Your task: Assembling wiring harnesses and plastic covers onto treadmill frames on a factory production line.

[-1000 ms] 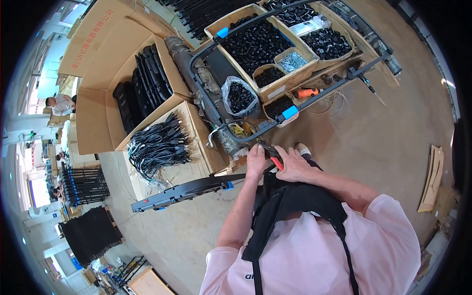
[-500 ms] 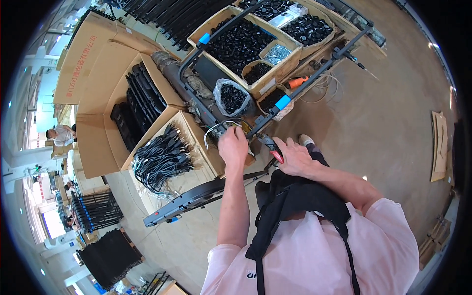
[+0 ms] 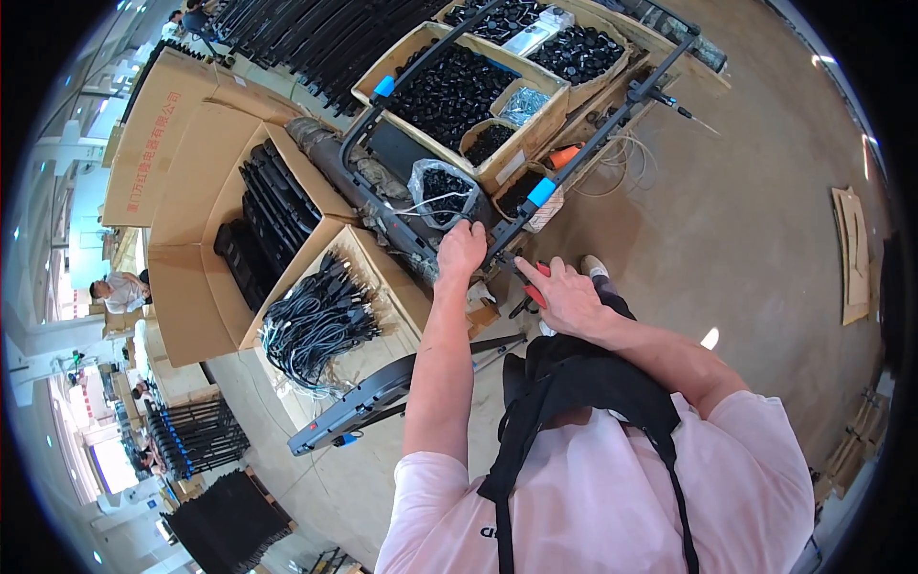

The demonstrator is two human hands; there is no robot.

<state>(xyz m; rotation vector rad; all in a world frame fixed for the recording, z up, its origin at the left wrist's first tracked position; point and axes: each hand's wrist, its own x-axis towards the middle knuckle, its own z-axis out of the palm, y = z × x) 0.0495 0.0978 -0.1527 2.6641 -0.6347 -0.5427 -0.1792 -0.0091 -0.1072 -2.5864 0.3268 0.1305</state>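
Observation:
A dark tubular frame [image 3: 614,122] with blue bands lies across the work area. At its near end my left hand [image 3: 463,251] is closed, fingers pinched on a thin cable. White wire ends [image 3: 417,205] of that cable stick out toward a clear plastic bag of small black parts [image 3: 443,187]. Close by on the right, my right hand [image 3: 566,298] is closed around red-handled pliers [image 3: 534,293]. The pliers' jaws lie near the frame's end, and whether they touch anything is hard to see. My left fingers hide part of the cable.
Wooden bins of black caps [image 3: 449,88] stand beyond the frame. To the left are an open carton of black parts [image 3: 196,239] and a bundle of black cables [image 3: 320,316] on cardboard. A grey bar-shaped part [image 3: 359,407] leans below. An orange-handled tool [image 3: 564,155] lies right.
The white wire ends have swung up and now lie across the plastic bag. My left hand has shifted slightly up and right. The pliers have drawn back a little toward me.

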